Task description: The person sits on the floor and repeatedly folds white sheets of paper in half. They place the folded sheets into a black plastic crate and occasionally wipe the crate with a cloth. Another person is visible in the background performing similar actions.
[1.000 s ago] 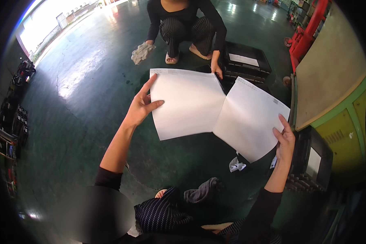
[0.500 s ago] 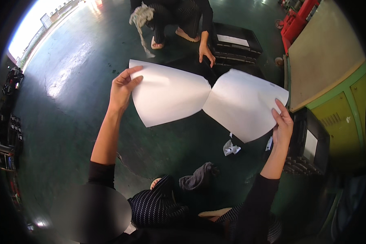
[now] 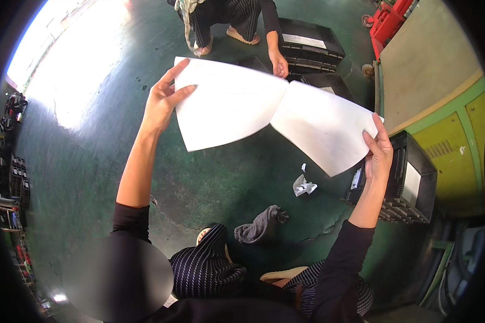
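My left hand pinches the left end of a white paper sheet, thumb on top. At the far right end, my right hand grips another white paper part between thumb and fingers. The two white parts meet at a V-shaped split in the middle; I cannot tell whether they are still joined there. Both are held up above the floor. Below them lies a crumpled piece of white paper, and nearer to me a grey cloth.
Across from me another person crouches, one hand behind the paper, beside stacked black crates. More black crates stand by my right forearm, against a yellow-green cabinet. Red metal equipment is at the far right.
Both paper parts are raised slightly and lie flatter, and the split between them has changed shape. The other person's hand has shifted a little right and up.
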A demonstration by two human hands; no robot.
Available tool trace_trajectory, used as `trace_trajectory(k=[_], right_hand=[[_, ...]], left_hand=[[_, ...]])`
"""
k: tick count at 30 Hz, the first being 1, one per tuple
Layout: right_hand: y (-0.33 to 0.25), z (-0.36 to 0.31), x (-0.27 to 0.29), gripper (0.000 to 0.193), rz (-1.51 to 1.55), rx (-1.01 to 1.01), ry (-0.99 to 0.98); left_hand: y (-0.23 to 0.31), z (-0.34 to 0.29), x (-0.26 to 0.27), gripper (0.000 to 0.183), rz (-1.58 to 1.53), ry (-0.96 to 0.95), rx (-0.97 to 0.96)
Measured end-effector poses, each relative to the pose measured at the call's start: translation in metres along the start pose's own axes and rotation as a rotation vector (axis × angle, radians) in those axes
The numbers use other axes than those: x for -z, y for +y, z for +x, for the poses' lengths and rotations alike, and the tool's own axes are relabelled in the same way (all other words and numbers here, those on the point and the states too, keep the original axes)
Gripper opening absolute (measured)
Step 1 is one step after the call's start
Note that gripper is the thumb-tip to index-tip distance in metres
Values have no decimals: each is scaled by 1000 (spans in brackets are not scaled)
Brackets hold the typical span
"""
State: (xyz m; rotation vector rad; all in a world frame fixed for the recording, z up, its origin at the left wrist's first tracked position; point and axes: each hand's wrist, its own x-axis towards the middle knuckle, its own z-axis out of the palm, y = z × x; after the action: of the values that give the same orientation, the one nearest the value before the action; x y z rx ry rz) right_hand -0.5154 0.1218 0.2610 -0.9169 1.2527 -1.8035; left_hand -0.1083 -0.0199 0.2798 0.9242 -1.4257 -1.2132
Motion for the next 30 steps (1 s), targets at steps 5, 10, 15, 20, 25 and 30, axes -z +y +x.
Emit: trace_trajectory(k=[5, 10, 15, 20, 25, 30], right_hand=[[2, 0, 2, 57, 3, 2, -18], [5, -2, 7, 57, 27, -3, 4], [13, -1, 16, 56, 38, 10, 37], [21, 1, 35, 55, 59, 0, 85], [29, -3, 69, 55, 3, 15, 175], [27, -20, 74, 56, -134, -46, 255]], left_hand=[[-1, 1, -1, 63, 2, -59, 22], [-11, 2, 7, 66, -44, -17, 21], [-21, 2, 21, 66, -88, 39, 38], [-30, 7, 38, 66, -41, 128, 59], [-34, 31, 71, 62, 148, 150, -23], [-49, 94, 32, 72, 969, -39, -531]])
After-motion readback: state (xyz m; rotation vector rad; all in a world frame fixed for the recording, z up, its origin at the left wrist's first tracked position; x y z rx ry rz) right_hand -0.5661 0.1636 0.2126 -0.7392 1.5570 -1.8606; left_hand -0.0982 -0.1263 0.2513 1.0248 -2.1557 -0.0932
